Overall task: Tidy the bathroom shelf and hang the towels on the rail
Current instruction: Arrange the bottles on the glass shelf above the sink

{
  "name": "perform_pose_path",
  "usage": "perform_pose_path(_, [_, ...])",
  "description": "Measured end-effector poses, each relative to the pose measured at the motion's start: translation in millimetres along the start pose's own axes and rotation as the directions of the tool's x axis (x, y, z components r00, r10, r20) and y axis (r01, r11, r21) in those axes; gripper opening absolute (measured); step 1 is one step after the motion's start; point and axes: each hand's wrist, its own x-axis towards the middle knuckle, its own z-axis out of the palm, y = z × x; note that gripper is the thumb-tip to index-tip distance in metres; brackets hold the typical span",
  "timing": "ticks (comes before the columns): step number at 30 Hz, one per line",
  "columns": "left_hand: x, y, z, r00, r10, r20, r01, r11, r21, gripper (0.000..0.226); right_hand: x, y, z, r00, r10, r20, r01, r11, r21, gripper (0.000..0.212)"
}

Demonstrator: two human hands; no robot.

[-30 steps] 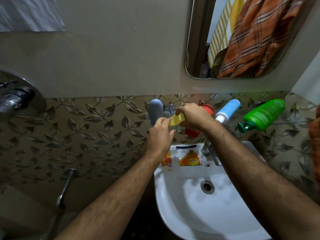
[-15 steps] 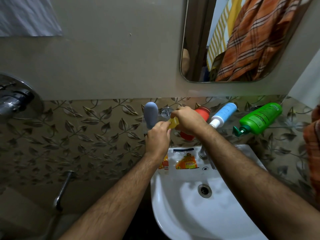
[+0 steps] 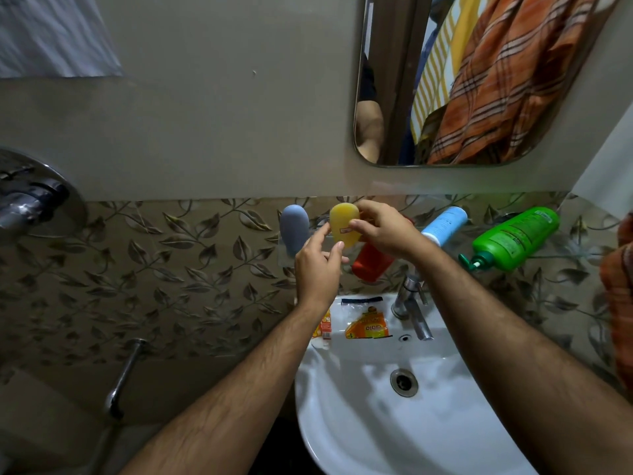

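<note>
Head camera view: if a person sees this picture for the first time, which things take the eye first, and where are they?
First the yellow bottle at the centre, pinched by the right hand in front of the leaf-patterned wall, with the left hand open just below it. Next the bright green pump bottle lying tilted at the right, beside the pale blue bottle. Above, the mirror reflects an orange checked towel.

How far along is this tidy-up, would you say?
Looks early. Done: the grey bottle, blue-white bottle and green pump bottle stand along the shelf. In hand: the right hand holds a yellow bottle, left hand touching it. Left: wrappers on the sink rim; no towel rail shows.
</note>
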Motion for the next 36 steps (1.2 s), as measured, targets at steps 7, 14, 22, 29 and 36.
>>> perform_pose_path(7, [7,0,11,0.993,-0.111,-0.032,0.112,0.994,0.02,0.042,0,1,4,0.997,0.07,0.028,-0.074,0.984,0.164,0.03])
perform_pose_path(14, [9,-2,12,0.992,-0.112,-0.052,0.113,0.994,0.014,0.039,4,4,-1,0.999,0.046,0.008,-0.046,0.998,-0.051,0.039])
perform_pose_path(22, [7,-6,12,0.991,-0.122,-0.057,0.122,0.992,0.008,0.038,4,5,3,0.999,0.031,0.005,-0.031,0.997,-0.068,0.037])
perform_pose_path(29, [-1,-8,11,0.988,-0.045,-0.149,0.051,0.998,0.037,0.042,1,6,-2,0.999,0.042,-0.008,-0.042,0.997,-0.065,0.039])
perform_pose_path(36, [-29,-31,6,0.946,0.293,0.137,-0.323,0.836,0.444,0.051,-15,23,-27,0.985,0.026,-0.173,-0.083,0.941,-0.328,0.036])
